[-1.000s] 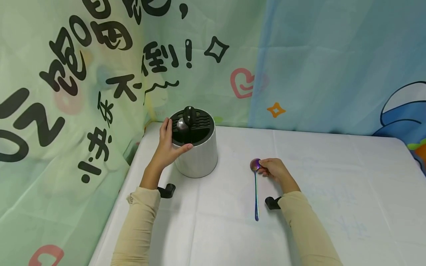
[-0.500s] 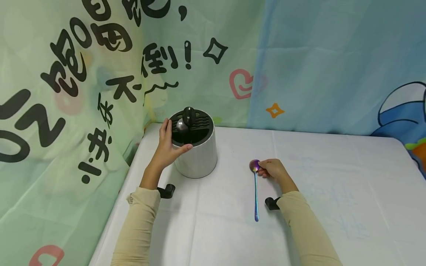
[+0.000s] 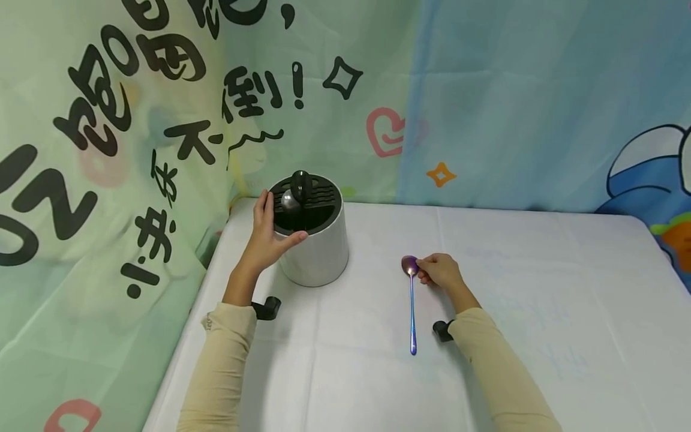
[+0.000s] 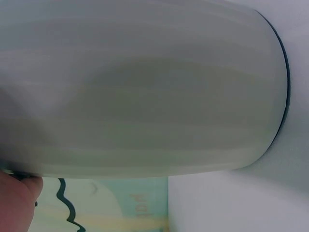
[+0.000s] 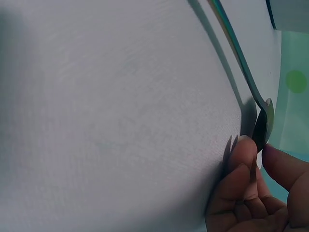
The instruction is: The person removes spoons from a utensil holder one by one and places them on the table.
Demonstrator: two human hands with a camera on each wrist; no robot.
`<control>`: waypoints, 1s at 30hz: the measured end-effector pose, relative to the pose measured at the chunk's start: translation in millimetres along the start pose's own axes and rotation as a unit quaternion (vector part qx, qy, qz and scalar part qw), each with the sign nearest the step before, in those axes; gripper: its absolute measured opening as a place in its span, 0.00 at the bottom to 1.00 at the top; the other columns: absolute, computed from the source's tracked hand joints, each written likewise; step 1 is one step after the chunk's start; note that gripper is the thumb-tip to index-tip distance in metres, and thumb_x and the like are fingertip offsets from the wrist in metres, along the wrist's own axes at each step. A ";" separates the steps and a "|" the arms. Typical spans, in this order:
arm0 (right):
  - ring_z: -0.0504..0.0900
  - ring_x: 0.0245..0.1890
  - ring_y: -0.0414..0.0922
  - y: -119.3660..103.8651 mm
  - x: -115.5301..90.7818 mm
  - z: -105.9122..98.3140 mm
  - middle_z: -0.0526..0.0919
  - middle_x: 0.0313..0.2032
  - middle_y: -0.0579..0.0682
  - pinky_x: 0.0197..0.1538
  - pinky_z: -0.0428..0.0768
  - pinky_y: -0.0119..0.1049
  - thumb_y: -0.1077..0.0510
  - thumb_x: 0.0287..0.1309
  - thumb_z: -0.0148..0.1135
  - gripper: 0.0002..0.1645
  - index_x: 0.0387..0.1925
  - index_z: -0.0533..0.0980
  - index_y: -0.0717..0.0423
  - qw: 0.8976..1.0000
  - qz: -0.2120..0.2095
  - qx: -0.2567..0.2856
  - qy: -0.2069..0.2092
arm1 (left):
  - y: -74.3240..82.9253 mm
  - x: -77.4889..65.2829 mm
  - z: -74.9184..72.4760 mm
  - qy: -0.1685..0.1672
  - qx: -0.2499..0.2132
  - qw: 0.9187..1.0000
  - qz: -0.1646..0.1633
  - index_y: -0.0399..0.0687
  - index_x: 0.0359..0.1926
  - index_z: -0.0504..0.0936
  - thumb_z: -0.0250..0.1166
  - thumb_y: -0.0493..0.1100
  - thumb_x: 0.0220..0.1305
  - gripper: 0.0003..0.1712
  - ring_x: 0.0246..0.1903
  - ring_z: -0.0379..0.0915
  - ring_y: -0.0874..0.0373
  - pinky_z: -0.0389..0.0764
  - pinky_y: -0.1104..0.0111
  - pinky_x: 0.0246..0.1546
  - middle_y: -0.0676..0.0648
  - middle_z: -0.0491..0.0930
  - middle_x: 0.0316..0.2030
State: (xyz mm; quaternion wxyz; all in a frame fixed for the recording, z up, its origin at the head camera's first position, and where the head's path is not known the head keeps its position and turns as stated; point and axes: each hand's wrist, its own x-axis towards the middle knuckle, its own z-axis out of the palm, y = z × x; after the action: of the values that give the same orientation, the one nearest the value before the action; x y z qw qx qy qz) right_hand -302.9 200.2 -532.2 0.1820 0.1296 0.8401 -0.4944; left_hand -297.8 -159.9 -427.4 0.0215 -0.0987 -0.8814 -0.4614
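Observation:
A white cylindrical utensil holder [image 3: 318, 264] with a black slotted top [image 3: 330, 207] stands at the table's back left. My left hand [image 3: 264, 237] holds it near the rim, thumb across the front and fingers along the left side. A glossy black rounded piece [image 3: 300, 185] and a silver rounded piece [image 3: 290, 201] stick up from the top. My right hand [image 3: 439, 271] pinches the bowl of a long-handled, purple-blue iridescent spoon [image 3: 412, 312] between thumb and forefinger. The spoon's handle points toward me. In the right wrist view, the spoon [image 5: 241, 63] casts a shadow beside itself.
A white cloth covers the table [image 3: 356, 372]. Behind it hangs a blue and green printed curtain [image 3: 486, 120], which also runs along the left side. Black wrist mounts [image 3: 267, 308] show beside both sleeves.
The head view has shifted slightly. Both hands keep their hold on the holder and the spoon, with hardly any movement.

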 end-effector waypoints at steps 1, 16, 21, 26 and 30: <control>0.74 0.16 0.33 -1.7 -0.8 -0.8 0.75 0.16 0.42 0.23 0.74 0.25 0.58 0.63 0.51 0.17 0.42 0.70 0.72 1.000 -0.001 -0.003 0.003 | 0.9 0.4 -0.8 0.001 0.001 1.000 0.000 0.42 0.71 0.35 0.51 0.85 0.27 0.78 0.70 0.29 0.45 0.47 0.47 0.65 0.44 0.29 0.71; 0.75 0.18 0.33 -16.4 -13.3 -21.0 0.78 0.19 0.44 0.27 0.77 0.27 0.55 0.63 0.51 0.20 0.46 0.68 0.70 0.998 -0.028 -0.029 0.057 | 8.1 4.6 2.4 -0.001 -0.005 1.000 0.009 0.44 0.71 0.35 0.53 0.85 0.27 0.78 0.70 0.29 0.46 0.47 0.48 0.65 0.45 0.29 0.71; 0.75 0.21 0.32 -55.5 -20.8 -24.1 0.82 0.28 0.52 0.35 0.79 0.34 0.52 0.63 0.51 0.22 0.48 0.69 0.68 0.992 -0.091 -0.034 0.085 | 8.6 2.7 1.4 -0.001 -0.008 1.000 0.007 0.43 0.71 0.35 0.54 0.84 0.28 0.78 0.70 0.29 0.46 0.47 0.48 0.66 0.45 0.29 0.71; 0.80 0.28 0.41 -112.0 -31.4 -11.5 0.81 0.37 0.62 0.37 0.78 0.34 0.52 0.62 0.53 0.21 0.47 0.72 0.65 0.979 -0.185 -0.027 0.086 | 6.3 2.4 1.3 0.002 -0.007 1.000 0.007 0.42 0.71 0.36 0.55 0.83 0.31 0.76 0.70 0.29 0.46 0.47 0.48 0.66 0.44 0.30 0.71; 0.80 0.39 0.51 -153.3 -40.2 8.4 0.81 0.41 0.62 0.43 0.77 0.40 0.52 0.62 0.54 0.20 0.50 0.73 0.62 0.967 -0.246 -0.032 0.063 | 2.1 1.1 2.9 0.002 -0.006 1.000 0.003 0.42 0.71 0.36 0.57 0.81 0.34 0.75 0.70 0.29 0.46 0.47 0.48 0.66 0.44 0.30 0.71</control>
State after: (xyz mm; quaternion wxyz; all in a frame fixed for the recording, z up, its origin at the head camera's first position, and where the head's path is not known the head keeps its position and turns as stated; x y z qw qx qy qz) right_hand -326.1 118.1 -398.4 0.0057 -0.0556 0.8711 -0.4879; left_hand -298.3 -156.2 -427.2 0.0240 -0.1011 -0.8781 -0.4671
